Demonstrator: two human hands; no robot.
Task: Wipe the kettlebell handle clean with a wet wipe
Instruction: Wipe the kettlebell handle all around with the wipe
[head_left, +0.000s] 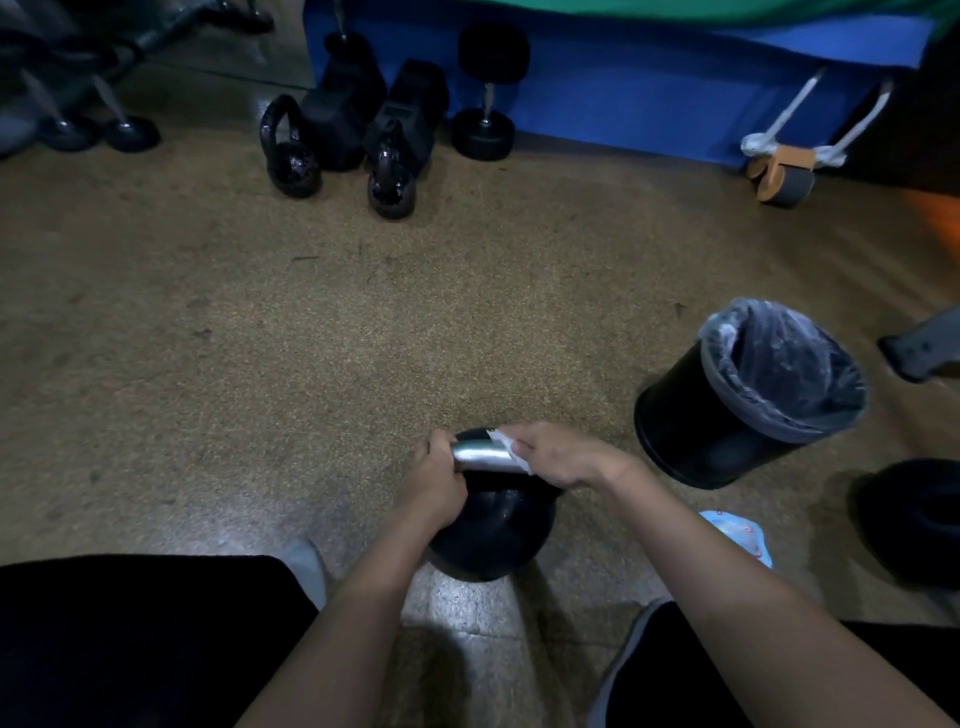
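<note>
A black kettlebell (493, 535) stands on the floor between my knees, its shiny silver handle (480, 456) on top. My left hand (434, 480) is shut around the handle's left end. My right hand (558, 454) grips the handle's right end through a white wet wipe (508, 441); the wipe sticks out at my fingers and wraps the bar under my palm.
A black bin with a clear liner (748, 395) stands to the right. A blue-white wipes pack (740, 535) lies by my right forearm. Two small kettlebells (291, 156) (390, 182), dumbbells (485, 93) and a blue mat (649, 88) sit at the back. A dark object (914, 519) lies far right.
</note>
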